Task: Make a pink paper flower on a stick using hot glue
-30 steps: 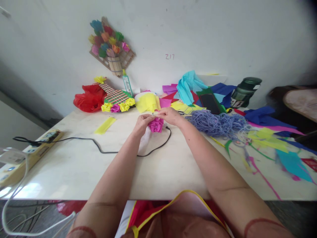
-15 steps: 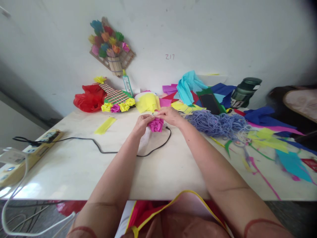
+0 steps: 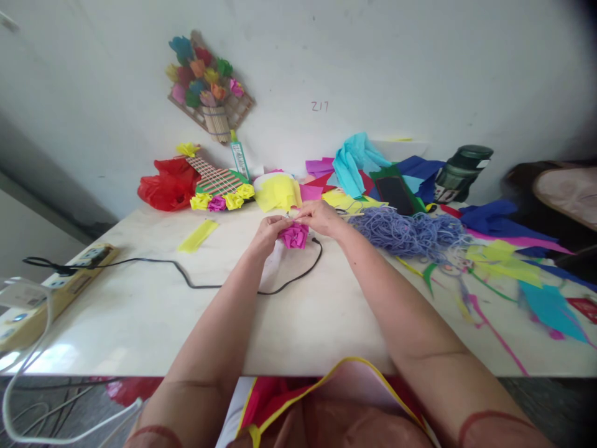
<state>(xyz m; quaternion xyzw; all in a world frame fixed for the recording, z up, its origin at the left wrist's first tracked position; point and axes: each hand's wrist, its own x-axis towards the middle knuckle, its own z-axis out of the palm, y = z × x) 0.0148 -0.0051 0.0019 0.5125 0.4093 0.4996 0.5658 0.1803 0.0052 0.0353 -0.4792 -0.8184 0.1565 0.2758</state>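
A magenta crepe-paper flower [image 3: 295, 236] is held above the table, its petals facing down toward me. My left hand [image 3: 270, 230] is closed on its base from the left. My right hand [image 3: 321, 218] meets it from the right, thumb and fingers pinched at the flower's back end. Whatever lies between those right fingertips is too small to make out. Behind the hands is a stack of yellow paper [image 3: 280, 191]. A yellow paper strip [image 3: 198, 236] lies flat to the left.
A black cable [image 3: 196, 287] runs from the power strip [image 3: 60, 287] to below the hands. Blue-purple yarn [image 3: 410, 231], a phone [image 3: 394, 195], paper scraps and a dark green bottle [image 3: 462, 174] are on the right. A guitar-shaped craft [image 3: 219, 180] and red plastic bag [image 3: 168, 185] stand back left.
Almost nothing differs. Both hands stay at the same spot, and the magenta flower has turned very slightly between them.
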